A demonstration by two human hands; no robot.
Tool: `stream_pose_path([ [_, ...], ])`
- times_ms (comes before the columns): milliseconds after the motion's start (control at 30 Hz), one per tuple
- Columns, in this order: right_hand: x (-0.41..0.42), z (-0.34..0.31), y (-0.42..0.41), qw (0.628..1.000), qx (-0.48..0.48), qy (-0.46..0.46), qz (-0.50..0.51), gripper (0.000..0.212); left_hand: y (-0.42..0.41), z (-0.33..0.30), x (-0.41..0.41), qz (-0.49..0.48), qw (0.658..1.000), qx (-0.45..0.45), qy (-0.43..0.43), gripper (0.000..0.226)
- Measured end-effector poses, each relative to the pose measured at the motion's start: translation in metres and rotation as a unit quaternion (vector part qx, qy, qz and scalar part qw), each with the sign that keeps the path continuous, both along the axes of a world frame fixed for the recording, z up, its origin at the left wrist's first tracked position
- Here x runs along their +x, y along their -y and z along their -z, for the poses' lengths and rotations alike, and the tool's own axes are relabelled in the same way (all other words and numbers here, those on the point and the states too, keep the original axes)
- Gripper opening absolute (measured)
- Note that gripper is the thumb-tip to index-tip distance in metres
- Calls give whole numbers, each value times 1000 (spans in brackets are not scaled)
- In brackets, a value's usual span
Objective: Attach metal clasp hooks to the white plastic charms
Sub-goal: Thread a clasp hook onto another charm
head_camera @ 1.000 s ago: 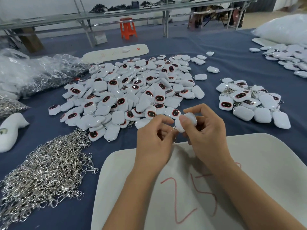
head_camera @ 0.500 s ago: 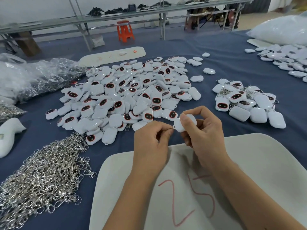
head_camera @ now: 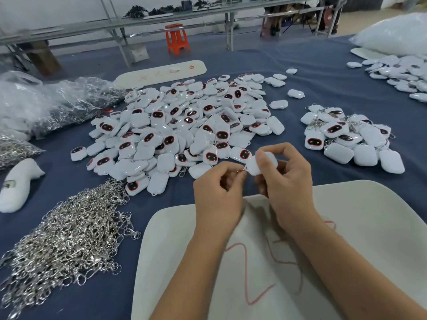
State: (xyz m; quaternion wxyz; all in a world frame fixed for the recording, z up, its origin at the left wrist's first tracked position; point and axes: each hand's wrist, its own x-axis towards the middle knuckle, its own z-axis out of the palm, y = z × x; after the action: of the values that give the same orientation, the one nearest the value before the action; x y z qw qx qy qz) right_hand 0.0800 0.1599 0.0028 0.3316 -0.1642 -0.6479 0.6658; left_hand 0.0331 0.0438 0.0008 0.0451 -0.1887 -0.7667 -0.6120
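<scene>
Fingers of the right hand (head_camera: 286, 181) pinch a white charm (head_camera: 255, 166), loop end pointing left at the clasp hook (head_camera: 240, 172) the left hand (head_camera: 219, 192) pinches above the white board's (head_camera: 369, 227) open edge

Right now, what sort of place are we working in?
Most likely a small factory assembly bench: a big pile of white charms on blue cloth, a heap of metal clasps, and a smaller pile with clasps on. More workbenches stand behind.
</scene>
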Motion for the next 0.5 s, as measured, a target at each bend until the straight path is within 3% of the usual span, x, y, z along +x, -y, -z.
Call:
stream_pose_path([
  [67,-1,-3,-3,989,-132,-11,-59,10,0,-3,-4,32,996,73,47,12],
  [133,-2,-5,-5,973,-206,-11,-105,9,1,-3,-5,54,988,119,78,14],
  [267,-2,-6,-4,965,-234,-4,-118,9,-2,-2,-3,100,973,161,131,20],
  [333,-3,-5,-2,972,-213,-4,-103,8,-1,-1,-3,79,987,115,85,18],
  [400,-2,-5,-1,979,-185,-3,-81,10,3,-1,-5,45,998,23,-20,16],
  [500,-1,-3,0,990,-127,-5,-55,11,7,-3,-4,16,988,-74,-137,15],
])
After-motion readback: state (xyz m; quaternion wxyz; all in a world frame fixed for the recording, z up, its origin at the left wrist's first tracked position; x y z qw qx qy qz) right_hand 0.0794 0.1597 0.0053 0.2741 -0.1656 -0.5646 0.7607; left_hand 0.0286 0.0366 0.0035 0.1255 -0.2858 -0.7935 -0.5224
